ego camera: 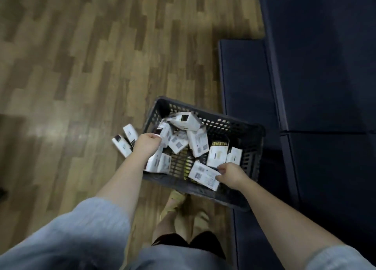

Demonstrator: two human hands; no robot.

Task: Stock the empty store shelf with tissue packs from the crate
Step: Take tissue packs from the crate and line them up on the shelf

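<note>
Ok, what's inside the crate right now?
The crate holds a loose jumble of white tissue packs, with both hands reaching in: left hand, right hand. Bare mesh floor shows mid-crate; anything beneath the packs is hidden.

The crate (pixel 205 190) is dark perforated plastic, standing on the floor at my feet, just beside the dark blue shelf (pixel 246 82), whose surfaces are bare. Inside lie white tissue packs (pixel 198 141), jumbled at mixed angles, several label-up. Two more packs (pixel 125 140) lie on the floor, just left of the crate. One flat pack (pixel 203 175) rests against the near wall.
</note>
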